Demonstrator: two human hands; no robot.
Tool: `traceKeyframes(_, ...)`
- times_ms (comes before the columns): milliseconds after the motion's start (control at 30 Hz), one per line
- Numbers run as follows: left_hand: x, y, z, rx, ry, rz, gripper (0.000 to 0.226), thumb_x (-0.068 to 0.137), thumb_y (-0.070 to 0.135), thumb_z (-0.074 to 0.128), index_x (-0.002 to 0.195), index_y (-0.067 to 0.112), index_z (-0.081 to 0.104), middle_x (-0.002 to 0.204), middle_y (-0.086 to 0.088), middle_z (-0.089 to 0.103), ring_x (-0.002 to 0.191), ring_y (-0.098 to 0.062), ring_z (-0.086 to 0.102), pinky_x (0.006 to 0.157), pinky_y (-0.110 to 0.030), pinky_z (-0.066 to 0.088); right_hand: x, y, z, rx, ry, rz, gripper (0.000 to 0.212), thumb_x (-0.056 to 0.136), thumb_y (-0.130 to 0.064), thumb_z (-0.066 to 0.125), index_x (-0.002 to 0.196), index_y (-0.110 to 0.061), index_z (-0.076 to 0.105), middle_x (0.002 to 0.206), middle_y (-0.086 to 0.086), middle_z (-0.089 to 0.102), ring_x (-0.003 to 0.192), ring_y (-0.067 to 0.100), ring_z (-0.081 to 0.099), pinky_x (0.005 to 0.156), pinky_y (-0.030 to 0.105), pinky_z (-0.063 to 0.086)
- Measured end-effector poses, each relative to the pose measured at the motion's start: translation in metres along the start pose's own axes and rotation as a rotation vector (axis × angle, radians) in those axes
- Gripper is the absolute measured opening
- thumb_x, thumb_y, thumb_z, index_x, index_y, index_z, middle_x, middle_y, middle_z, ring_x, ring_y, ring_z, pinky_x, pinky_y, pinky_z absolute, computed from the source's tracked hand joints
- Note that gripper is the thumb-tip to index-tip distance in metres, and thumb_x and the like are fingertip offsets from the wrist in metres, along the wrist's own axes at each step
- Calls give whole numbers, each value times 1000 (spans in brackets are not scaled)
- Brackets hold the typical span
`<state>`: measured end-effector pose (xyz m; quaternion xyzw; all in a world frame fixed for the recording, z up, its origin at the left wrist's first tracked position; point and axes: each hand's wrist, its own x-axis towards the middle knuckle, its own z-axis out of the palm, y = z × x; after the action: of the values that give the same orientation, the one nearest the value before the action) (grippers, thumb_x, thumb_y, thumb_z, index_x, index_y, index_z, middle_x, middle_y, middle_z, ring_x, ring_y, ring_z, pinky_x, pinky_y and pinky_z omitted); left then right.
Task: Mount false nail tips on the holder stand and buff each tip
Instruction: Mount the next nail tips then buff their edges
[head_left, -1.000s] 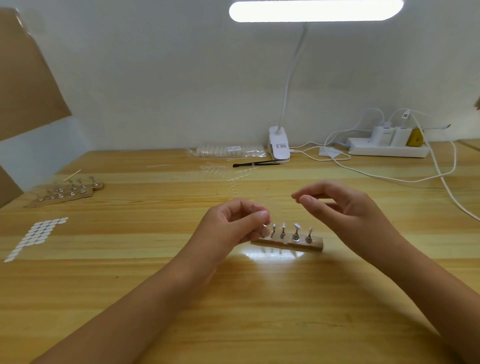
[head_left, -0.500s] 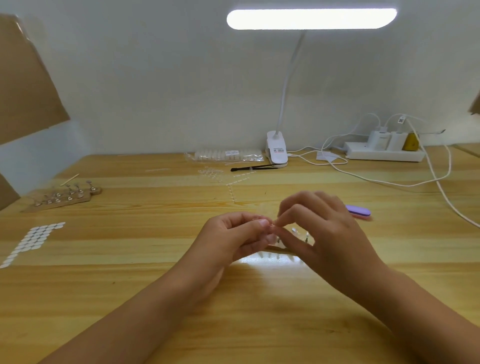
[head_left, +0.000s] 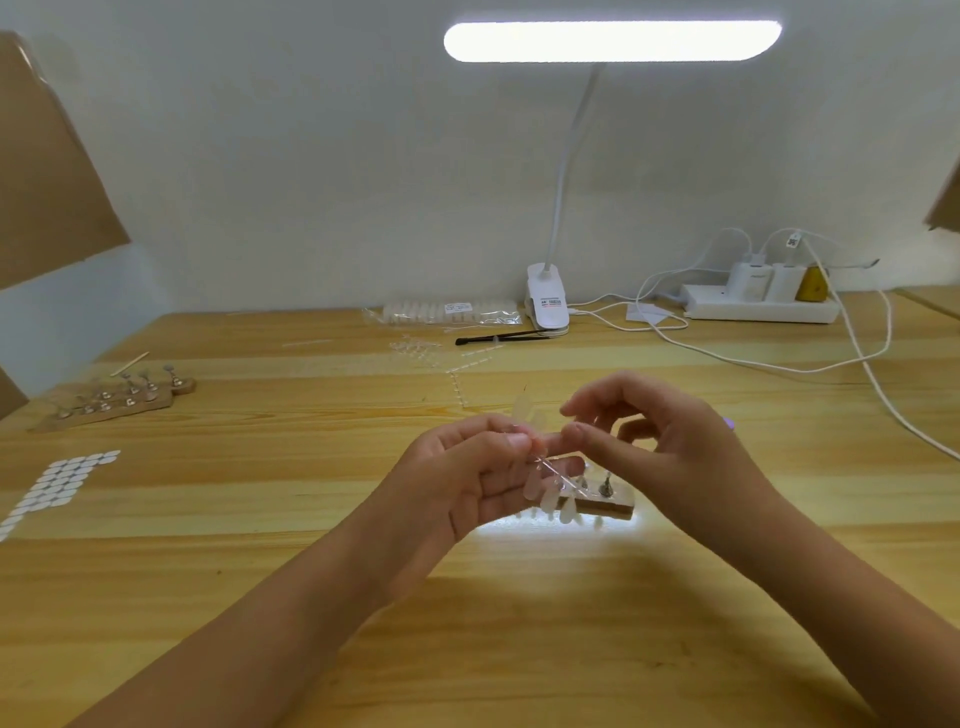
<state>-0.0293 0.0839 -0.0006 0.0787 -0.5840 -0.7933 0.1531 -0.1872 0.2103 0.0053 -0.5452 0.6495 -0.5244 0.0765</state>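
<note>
While the left hand (head_left: 467, 483) pinched one clear strip of false nail tips (head_left: 545, 493) between thumb and fingers, the strip crossed in front of the one holder stand (head_left: 613, 506) and hid its left part. About five tips showed on the strip, but the exact number was unclear. The right hand (head_left: 675, 457) held its fingers curled just beside the strip's upper end; whether it gripped a tip, I could not tell. Two metal pegs (head_left: 605, 487) were visible on the stand, which stood on the counter (head_left: 519, 623).

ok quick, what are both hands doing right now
Left hand: pinching the clear plastic strip of translucent false nail tips.
Right hand: thumb and forefinger curled at the strip; whether they pinch a tip cannot be told.
</note>
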Motion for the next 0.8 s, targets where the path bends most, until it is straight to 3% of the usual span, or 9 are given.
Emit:
traceKeyframes(67, 1, 0, -1, -97, -24, -62, 19, 89, 17, 59, 78, 21, 74, 124, -25, 66, 113, -33, 67, 86, -30, 58, -1, 3, 4, -105, 55, -100, 14, 81, -16, 76, 88, -25, 68, 79, -9, 66, 75, 8, 61, 64, 15, 47)
traceKeyframes(133, 2, 1, -2, -246, -30, -105, 12, 86, 14, 64, 80, 15, 74, 127, -33, 60, 113, -36, 66, 84, -33, 59, -1, 7, 3, -175, 66, -162, 12, 81, -13, 76, 86, -21, 68, 81, -12, 64, 75, 9, 60, 64, 13, 45)
traceKeyframes(233, 3, 1, -4, -304, -22, -116, 5, 81, 15, 70, 82, 12, 73, 132, -38, 54, 116, -40, 64, 84, -35, 59, 1, 9, 0, -223, 61, -204, 8, 81, -19, 75, 88, -17, 73, 84, -12, 65, 81, 11, 61, 68, 15, 46)
traceKeyframes(367, 3, 2, -5, -271, -3, -121, 5, 85, 13, 66, 85, 10, 70, 126, -35, 60, 115, -40, 65, 87, -36, 59, 1, 9, -2, -281, 27, -247, 22, 81, -29, 70, 98, -16, 76, 91, -9, 68, 88, 7, 62, 75, 11, 46)
traceKeyframes(567, 3, 4, -10, -264, -38, -142, 10, 89, 15, 61, 97, 9, 58, 127, -34, 60, 119, -40, 62, 88, -35, 58, 2, 10, -6, -291, -2, -280, 31, 84, -38, 61, 102, -17, 76, 94, -8, 69, 90, 5, 62, 79, 12, 46)
traceKeyframes(667, 3, 4, -11, -226, -25, -155, 9, 88, 17, 62, 95, 11, 60, 129, -33, 59, 122, -42, 59, 89, -34, 58, 2, 11, -9, -307, -45, -306, 32, 85, -36, 61, 106, -17, 75, 95, -7, 68, 89, 2, 60, 78, 13, 47)
traceKeyframes(733, 4, 4, -11, -223, -18, -163, 5, 86, 17, 64, 88, 13, 66, 131, -33, 58, 116, -40, 64, 85, -33, 59, 3, 13, -9, -312, -53, -317, 32, 85, -36, 60, 107, -17, 74, 96, -6, 68, 88, 4, 61, 77, 14, 48)
traceKeyframes(800, 4, 4, -11, -230, -7, -164, 4, 82, 16, 67, 81, 16, 71, 133, -32, 56, 97, -30, 72, 75, -28, 60, 4, 13, -9, -285, -43, -319, 31, 85, -34, 62, 108, -17, 73, 96, -7, 68, 86, 4, 61, 77, 14, 49)
